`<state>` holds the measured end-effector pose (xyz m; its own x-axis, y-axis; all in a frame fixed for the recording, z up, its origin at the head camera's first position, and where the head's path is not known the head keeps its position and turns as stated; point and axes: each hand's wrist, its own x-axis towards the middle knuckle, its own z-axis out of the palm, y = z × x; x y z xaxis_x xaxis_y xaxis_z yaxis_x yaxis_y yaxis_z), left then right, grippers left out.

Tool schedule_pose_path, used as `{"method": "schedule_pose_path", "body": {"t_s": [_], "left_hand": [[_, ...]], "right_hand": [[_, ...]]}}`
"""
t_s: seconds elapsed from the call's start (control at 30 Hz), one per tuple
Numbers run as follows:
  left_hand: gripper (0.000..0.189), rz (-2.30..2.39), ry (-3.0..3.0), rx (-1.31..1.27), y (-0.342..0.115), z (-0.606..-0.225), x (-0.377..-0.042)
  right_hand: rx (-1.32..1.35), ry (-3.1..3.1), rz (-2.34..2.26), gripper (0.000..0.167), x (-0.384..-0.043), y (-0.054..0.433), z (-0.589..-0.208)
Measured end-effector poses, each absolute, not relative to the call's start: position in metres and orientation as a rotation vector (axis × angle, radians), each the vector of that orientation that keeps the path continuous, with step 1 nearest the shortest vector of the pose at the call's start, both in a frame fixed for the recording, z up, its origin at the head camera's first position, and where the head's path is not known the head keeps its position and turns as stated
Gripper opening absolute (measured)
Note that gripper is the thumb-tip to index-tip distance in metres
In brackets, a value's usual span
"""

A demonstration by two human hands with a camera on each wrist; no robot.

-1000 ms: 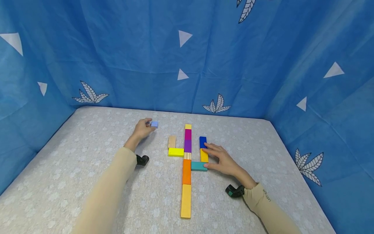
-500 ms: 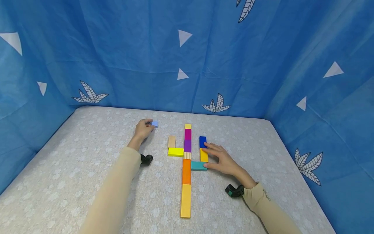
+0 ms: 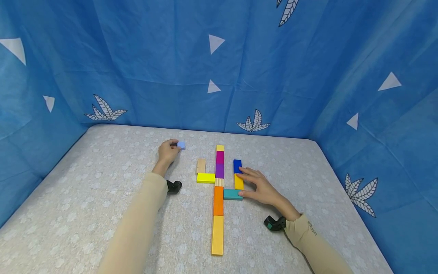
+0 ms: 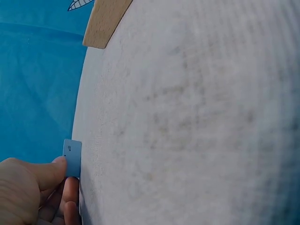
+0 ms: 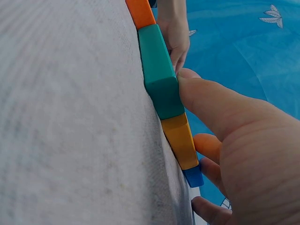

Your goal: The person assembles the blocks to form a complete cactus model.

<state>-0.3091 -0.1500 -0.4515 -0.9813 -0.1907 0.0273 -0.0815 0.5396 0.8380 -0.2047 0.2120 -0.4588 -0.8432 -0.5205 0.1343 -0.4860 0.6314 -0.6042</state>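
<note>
At the far left of the layout, my left hand (image 3: 167,152) pinches a small light blue block (image 3: 181,145) between thumb and fingers. The left wrist view shows the thumb on this light blue block (image 4: 72,158), low at the tabletop. My right hand (image 3: 262,189) spreads its fingers over several blocks: the thumb touches the teal block (image 3: 232,195), and other fingertips lie at the orange-yellow block (image 3: 238,182) and the dark blue block (image 3: 237,166). From the right wrist, the teal block (image 5: 161,75) appears with the thumb against its top edge.
A long column of end-to-end blocks runs down the middle, including a purple block (image 3: 219,171), an orange block (image 3: 218,201) and a long pale yellow block (image 3: 217,236). Left of it lie a bright yellow block (image 3: 206,178) and a plain wooden block (image 3: 201,166). Blue curtains surround the patterned tabletop (image 3: 85,198).
My left forearm and wrist have swung slightly to the right, while the fingers stay at the light blue block, which keeps its place. The right hand and the other blocks have not moved.
</note>
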Motion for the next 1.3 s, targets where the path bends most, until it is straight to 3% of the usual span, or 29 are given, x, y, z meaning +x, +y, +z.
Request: {"method": "schedule_pose_path", "body": {"t_s": [0.63, 1.3], "left_hand": [[0.035, -1.524, -2.611, 0.244, -0.146, -0.447, -0.307], [0.033, -1.668, -2.622, -0.009, -0.102, -0.441, -0.298]], "right_hand": [[-0.865, 2.801, -1.007, 0.065, -0.205, 0.213, -0.462], [-0.863, 2.803, -0.999, 0.065, -0.205, 0.213, -0.462]]}}
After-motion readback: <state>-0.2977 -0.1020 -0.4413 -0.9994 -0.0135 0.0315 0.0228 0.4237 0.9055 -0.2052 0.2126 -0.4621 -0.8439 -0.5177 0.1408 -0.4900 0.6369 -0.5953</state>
